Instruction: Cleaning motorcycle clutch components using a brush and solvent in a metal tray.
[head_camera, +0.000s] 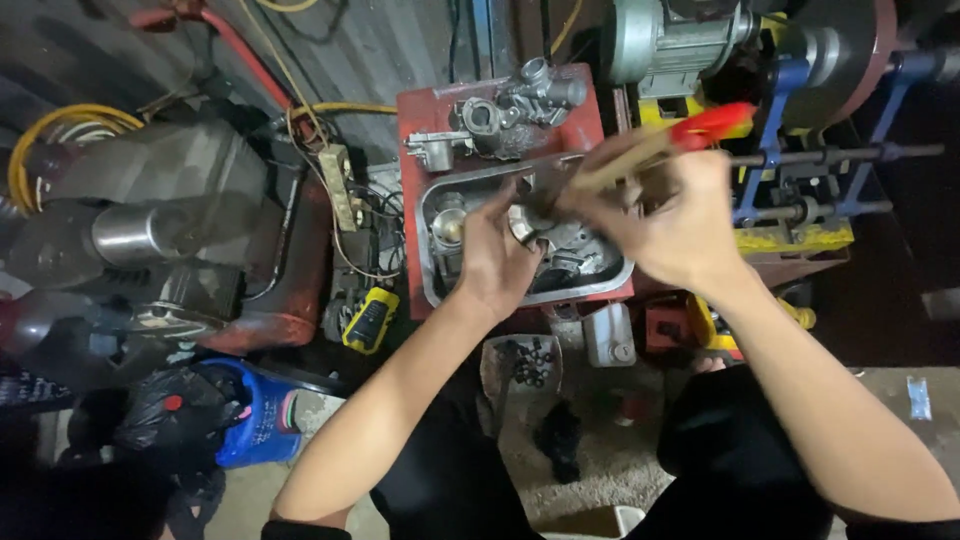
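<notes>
I am looking down past both forearms, which are reaching forward from my dark-trousered knees and converging over a red bench (585, 125). To the far left a large grey machine body (160, 230) with a red lower shell is lying on the floor; at top right a grey electric motor (665, 40) is sitting beside a blue-framed stand (790, 150).

On the bench a grey metal tray (615, 280) is holding dark engine parts, and behind it a cluster of silver carburettor castings (510, 110) is resting on the red surface.

My left hand (500, 255) is coming in from lower left, wrist bent slightly upward, fingers curling closed around a small round metal part (525, 222) held just above the tray. My right hand (680, 215) is coming in from lower right, back of the hand facing me, fingers pressing together around a red-handled tool (710, 125); its handle is pointing up and right while the shaft is slanting down toward the metal part. The tool is motion-blurred, so I cannot tell whether its tip is touching the part.

A yellow-and-black handheld meter (370, 320) is lying on the floor below the bench.
</notes>
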